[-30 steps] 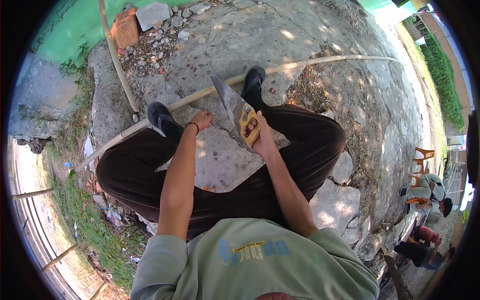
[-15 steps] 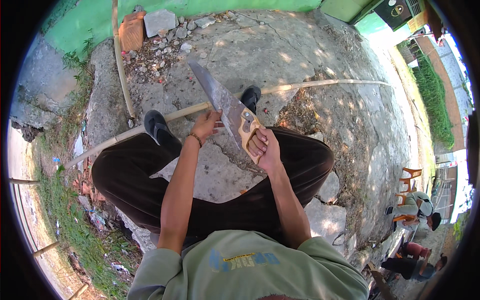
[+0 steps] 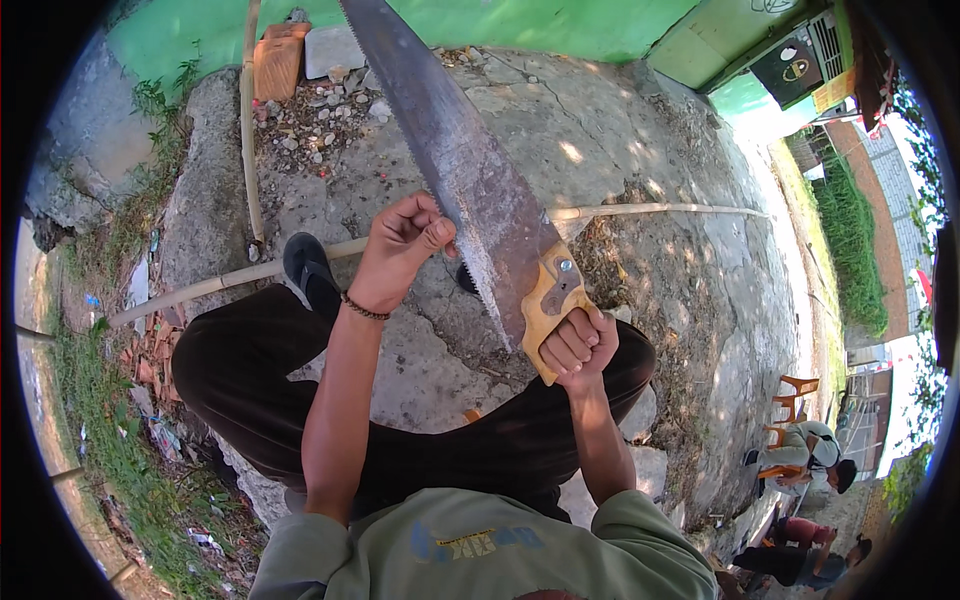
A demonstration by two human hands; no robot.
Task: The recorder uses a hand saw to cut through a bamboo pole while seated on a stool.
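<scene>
My right hand [image 3: 578, 345] is wrapped around the wooden handle [image 3: 543, 320] of a handsaw [image 3: 470, 160]. The saw is raised in front of me, its wide, rust-stained blade slanting away to the upper left with the teeth on the left side. Beside the middle of that toothed edge is my left hand [image 3: 400, 245], fingers curled and thumb and fingertips drawn together at the teeth. Whether they pinch anything there is hidden. Behind the saw, a long bamboo pole [image 3: 215, 285] lies across the ground between my legs, partly covered by the blade and my left hand.
A second bamboo pole [image 3: 249, 140] stands at the left near an orange brick block [image 3: 279, 65] and rubble. Cracked concrete [image 3: 700, 300] spreads to the right. Plants [image 3: 120, 450] and litter line the left. Several orange chairs [image 3: 797, 386] and seated people [image 3: 805, 450] are at the far right.
The saw has come up closer to me, its tip now reaching the top edge. My left hand has risen with it, its fingers closing from spread to drawn together at the teeth.
</scene>
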